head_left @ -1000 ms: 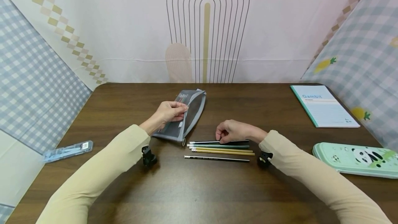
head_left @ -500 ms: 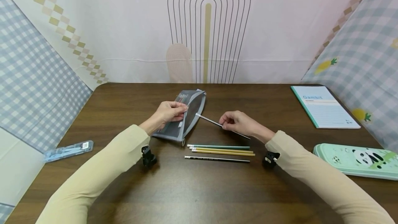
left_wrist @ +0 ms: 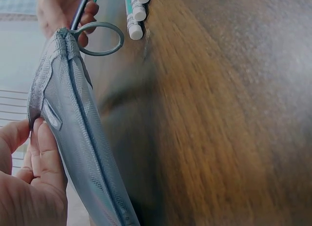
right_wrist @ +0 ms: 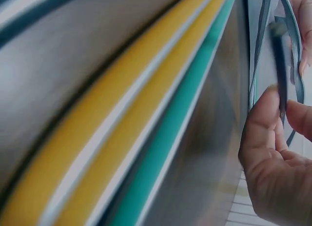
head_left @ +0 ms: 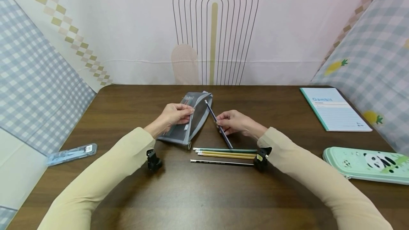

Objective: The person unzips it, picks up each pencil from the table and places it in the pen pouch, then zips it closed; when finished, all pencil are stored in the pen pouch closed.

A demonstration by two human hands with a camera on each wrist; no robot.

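Observation:
My left hand (head_left: 174,116) pinches the near edge of a grey mesh zip pouch (head_left: 179,132), which gapes toward the right. Several thin coloured items show through its mesh. In my right hand (head_left: 234,121) a dark pencil (head_left: 226,138) is held between thumb and fingers, slanted, its eraser end overlapping the pouch mouth in the head view. The right wrist view shows the same pencil (right_wrist: 279,65) pinched in front of the pouch's open edges. Below the right hand lie a green pencil (head_left: 243,151), two yellow pencils (head_left: 230,155) and a separate black pencil (head_left: 220,163).
A clear case with blue contents (head_left: 71,154) lies at the table's left edge. On the right are a notebook (head_left: 335,111) and a mint panda pencil case (head_left: 351,160). The brown table (head_left: 201,198) ends at a fabric backdrop (head_left: 140,38).
My right hand has lifted the dark pencil off the row, brought it leftward and turned it steeper, its eraser end now at the pouch mouth. The left hand stays on the pouch.

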